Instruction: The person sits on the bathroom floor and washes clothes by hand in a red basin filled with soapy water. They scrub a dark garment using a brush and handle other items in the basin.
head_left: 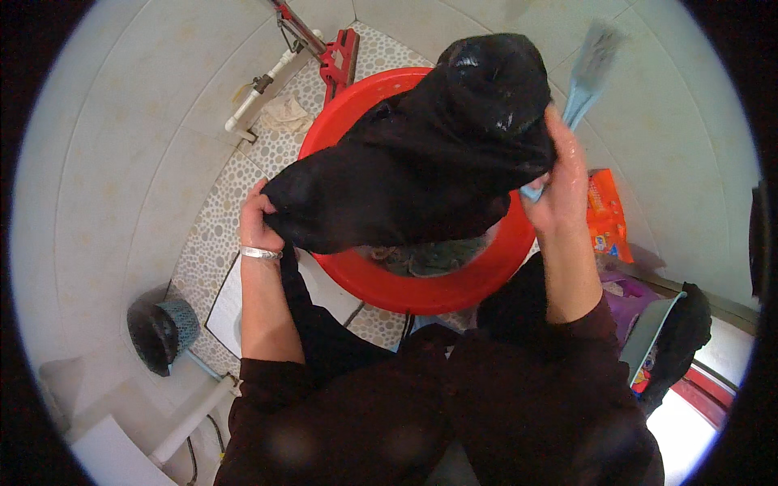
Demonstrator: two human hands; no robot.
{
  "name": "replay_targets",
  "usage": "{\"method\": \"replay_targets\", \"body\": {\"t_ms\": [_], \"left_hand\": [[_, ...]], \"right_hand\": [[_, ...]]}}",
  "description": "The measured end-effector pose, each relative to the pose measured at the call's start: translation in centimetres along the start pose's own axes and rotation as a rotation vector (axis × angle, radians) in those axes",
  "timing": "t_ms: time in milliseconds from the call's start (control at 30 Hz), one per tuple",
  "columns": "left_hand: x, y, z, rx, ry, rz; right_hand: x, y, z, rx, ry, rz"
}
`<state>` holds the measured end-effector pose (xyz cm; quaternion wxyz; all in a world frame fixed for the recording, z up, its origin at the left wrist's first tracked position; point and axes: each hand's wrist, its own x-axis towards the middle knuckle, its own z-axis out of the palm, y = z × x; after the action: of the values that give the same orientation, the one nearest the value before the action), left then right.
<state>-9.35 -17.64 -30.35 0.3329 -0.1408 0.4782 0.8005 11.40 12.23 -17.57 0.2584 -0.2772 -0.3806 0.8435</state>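
Note:
A wet black cloth item, seemingly a garment, is stretched between my hands above a red plastic basin. Its left end is pinched by my left hand, which has a silver bracelet at the wrist. My right hand grips the cloth's right edge together with a light-blue scrub brush, whose bristle end points up and away. Some of the right fingers are hidden behind the cloth. Inside the basin, dark fabric lies in cloudy water.
Behind the basin stands a red squeegee-type mop head, near a white pipe and a crumpled rag. To the right are an orange detergent bag, a purple bag and a grey-green basin. A lined wastebasket is at left.

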Motion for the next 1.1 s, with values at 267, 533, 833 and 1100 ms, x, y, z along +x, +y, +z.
{"method": "replay_targets", "body": {"t_ms": [267,533,833,1100], "left_hand": [[1.5,-4.4,0.7,1.254,0.017,0.03],[-0.2,-3.4,2.7,1.23,0.215,0.265],[-4.5,-0.7,5.7,0.298,0.241,0.425],[-4.8,0.2,4.0,0.392,0.397,0.573]], "right_hand": [[-0.2,16.6,-22.3,-1.146,0.369,0.376],[-1.0,15.5,-9.3,-1.49,-0.139,-0.15],[0.8,19.2,-14.3,-2.056,-0.472,0.171],[-0.3,16.0,-5.9,-1.758,-0.559,-0.216]]}}
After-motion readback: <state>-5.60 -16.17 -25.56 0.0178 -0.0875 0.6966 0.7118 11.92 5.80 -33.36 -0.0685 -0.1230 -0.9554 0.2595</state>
